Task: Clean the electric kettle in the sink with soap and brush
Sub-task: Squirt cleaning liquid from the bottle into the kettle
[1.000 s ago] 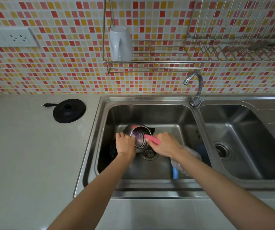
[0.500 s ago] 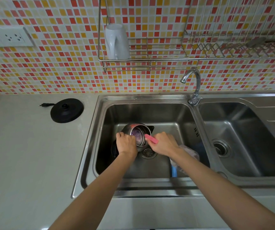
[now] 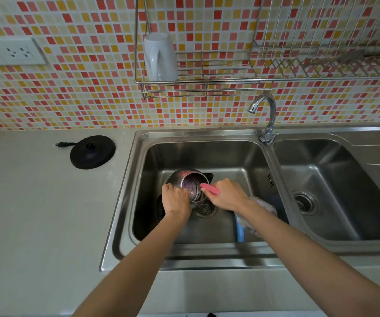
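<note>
A steel electric kettle point(image 3: 184, 178) lies tilted in the left sink basin point(image 3: 230, 156), its open mouth facing me with foamy purple suds inside. My left hand point(image 3: 175, 200) grips the kettle's rim on the left side. My right hand point(image 3: 226, 194) holds a pink brush point(image 3: 210, 188) whose end reaches into the kettle's mouth. The brush head is hidden inside the kettle.
The kettle's black base point(image 3: 92, 152) with its plug sits on the counter to the left. A plastic bag and a blue item point(image 3: 240, 232) lie in the basin under my right forearm. A tap point(image 3: 268, 120) stands between the basins; a white mug point(image 3: 160, 57) hangs in the wall rack.
Both hands stay on the kettle and brush in nearly the same spot. The camera view has shifted slightly; the brush handle barely moves.
</note>
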